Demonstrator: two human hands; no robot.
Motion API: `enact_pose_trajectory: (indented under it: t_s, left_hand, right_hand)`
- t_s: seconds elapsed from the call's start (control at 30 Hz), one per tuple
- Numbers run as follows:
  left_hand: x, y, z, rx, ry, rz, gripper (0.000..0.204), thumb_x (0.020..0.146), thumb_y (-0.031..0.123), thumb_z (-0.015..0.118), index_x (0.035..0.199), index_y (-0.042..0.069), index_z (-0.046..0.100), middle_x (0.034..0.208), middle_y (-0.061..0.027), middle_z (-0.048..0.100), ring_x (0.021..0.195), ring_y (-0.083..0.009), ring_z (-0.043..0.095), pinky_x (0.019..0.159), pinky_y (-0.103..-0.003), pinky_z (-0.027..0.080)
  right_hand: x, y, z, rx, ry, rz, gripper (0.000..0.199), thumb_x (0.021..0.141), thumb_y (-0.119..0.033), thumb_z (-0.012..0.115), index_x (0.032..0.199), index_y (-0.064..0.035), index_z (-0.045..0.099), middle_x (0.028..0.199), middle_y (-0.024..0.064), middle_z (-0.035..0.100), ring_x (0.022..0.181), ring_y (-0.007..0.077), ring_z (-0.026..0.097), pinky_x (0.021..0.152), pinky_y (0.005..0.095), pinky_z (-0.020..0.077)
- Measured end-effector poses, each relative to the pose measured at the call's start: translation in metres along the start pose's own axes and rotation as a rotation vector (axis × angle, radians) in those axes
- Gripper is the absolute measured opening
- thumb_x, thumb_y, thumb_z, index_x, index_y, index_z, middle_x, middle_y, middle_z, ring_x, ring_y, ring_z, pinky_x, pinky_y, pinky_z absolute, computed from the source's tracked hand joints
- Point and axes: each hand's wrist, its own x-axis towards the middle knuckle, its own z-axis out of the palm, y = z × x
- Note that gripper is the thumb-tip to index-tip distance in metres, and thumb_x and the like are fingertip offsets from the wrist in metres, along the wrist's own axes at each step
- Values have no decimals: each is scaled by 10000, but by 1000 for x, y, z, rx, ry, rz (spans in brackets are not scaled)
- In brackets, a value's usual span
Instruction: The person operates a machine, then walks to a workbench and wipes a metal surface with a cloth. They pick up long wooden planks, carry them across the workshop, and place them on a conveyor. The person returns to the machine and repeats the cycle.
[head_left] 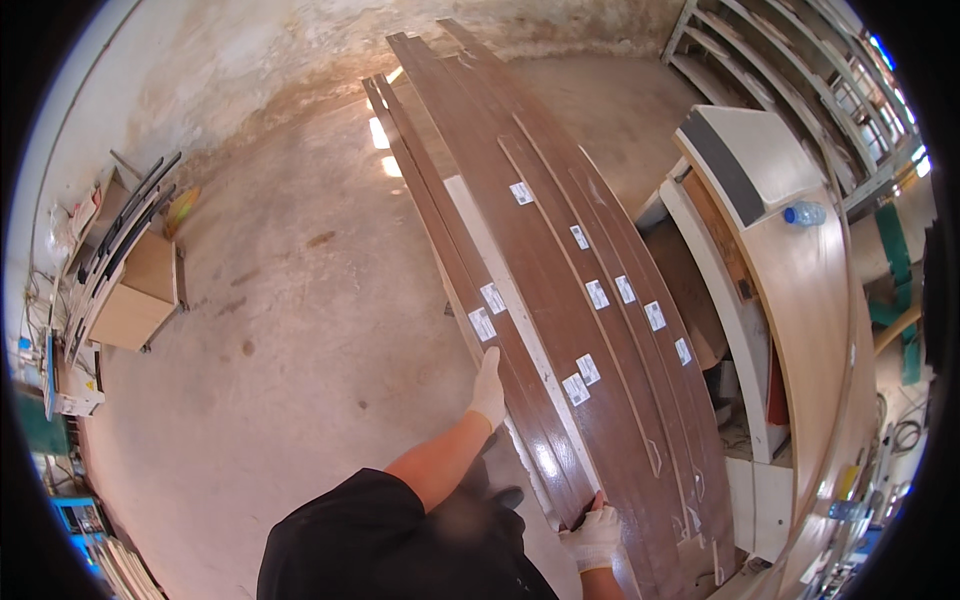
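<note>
Narrow brown boards (528, 405) lie along the left edge of the stack of wider boards (620, 440). The gloved left hand (487, 392) lays nearly straight fingers against their outer edge; the gloved right hand (595, 538), fingers bent, touches their near end. How firmly either grips, I cannot tell.

The left hand (488, 388), gloved, is touching the left edge of brown boards (557, 305); the right hand (597, 540) is touching their near end. At right, a bottle (804, 214) is resting on a desk (800, 290).
</note>
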Motion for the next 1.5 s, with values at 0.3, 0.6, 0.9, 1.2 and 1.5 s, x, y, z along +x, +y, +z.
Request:
enact_pose_trajectory:
  t_s: [0.3, 0.6, 0.9, 1.2, 1.5]
  left_hand:
    - [2, 93, 12, 1614, -16, 54, 958, 1062, 753, 358, 1274, -102, 736, 1255, -339, 742, 1244, -476, 701, 1088, -524, 523]
    - [-34, 129, 51, 2089, -111, 298, 718, 1006, 643, 555, 1233, -6, 766, 1090, -208, 793, 1118, -421, 749, 1063, -568, 534]
    - [-14, 54, 65, 2143, -1574, 1381, 696, 854, 210, 728, 1501, 49, 528, 1371, -171, 590, 1364, -364, 550, 1313, -555, 293]
    - [-3, 25, 65, 2048, -1684, 1504, 482, 966, 67, 556, 1439, -24, 586, 1300, -192, 664, 1267, -371, 613, 1215, -526, 436]
    - [-21, 16, 60, 2262, -1770, 1177, 913, 611, 214, 930, 1391, 4, 505, 1258, -203, 576, 1248, -448, 547, 1147, -580, 415]
  right_hand:
    - [29, 2, 18, 22, 59, -58, 1050, 684, -542, 922, 1454, 87, 584, 1224, 194, 656, 1231, 385, 609, 1015, 539, 508]
    - [27, -5, 23, 61, 248, -99, 1052, 655, -441, 969, 1502, 15, 540, 1240, 194, 625, 1195, 413, 570, 1019, 571, 487]
    - [21, -11, 11, 203, 96, 7, 893, 759, -379, 872, 1505, -5, 556, 1404, 189, 603, 1344, 393, 538, 1105, 585, 442]
    - [22, -18, -3, 184, -63, 21, 80, 802, -187, 815, 839, -118, 830, 955, 89, 784, 983, 286, 744, 815, 463, 601]
    - [0, -37, 29, 362, 270, 69, 482, 903, -273, 735, 1353, -101, 723, 1111, 22, 692, 1081, 252, 639, 822, 418, 499]
